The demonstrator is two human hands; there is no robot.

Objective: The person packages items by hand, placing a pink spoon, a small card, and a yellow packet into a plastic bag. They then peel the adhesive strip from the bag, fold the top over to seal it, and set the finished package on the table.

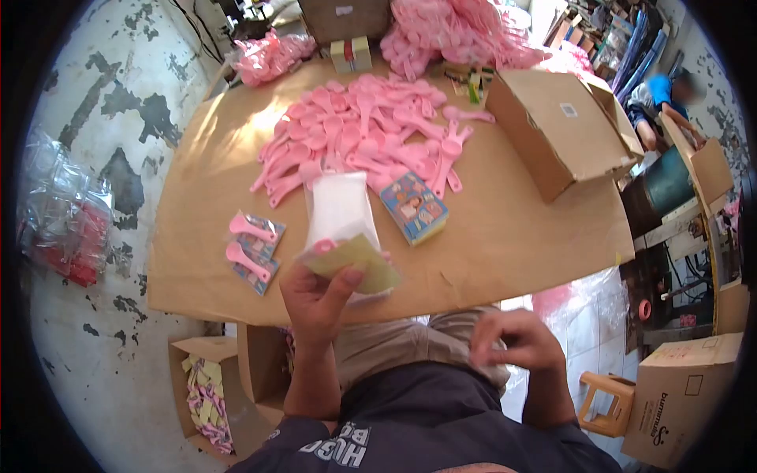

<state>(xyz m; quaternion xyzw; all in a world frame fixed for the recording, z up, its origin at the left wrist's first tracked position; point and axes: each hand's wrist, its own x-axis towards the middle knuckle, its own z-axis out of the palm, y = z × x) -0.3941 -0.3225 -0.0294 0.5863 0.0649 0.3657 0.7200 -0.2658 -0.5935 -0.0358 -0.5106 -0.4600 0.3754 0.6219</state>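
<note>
My left hand (319, 296) pinches a pale yellow-green card (359, 264) in clear wrap at the front of the table, with a bit of pink at its edge. Beneath and beyond it lies a stack of clear plastic bags (340, 206). My right hand (516, 340) hovers over my lap, fingers curled; whether they hold anything is too blurred to tell. A stack of blue printed cards (413, 206) sits right of the bags. Two packs with pink spoons on cards (254, 248) lie to the left. Behind is a big heap of pink spoons (355, 134).
An open cardboard box (544, 126) stands at the table's right, bagged pink items (449, 35) at the back. A box of packed pieces (206, 398) is below left. An orange stool (607, 404) and a carton (678, 402) are lower right. Another person (658, 102) sits far right.
</note>
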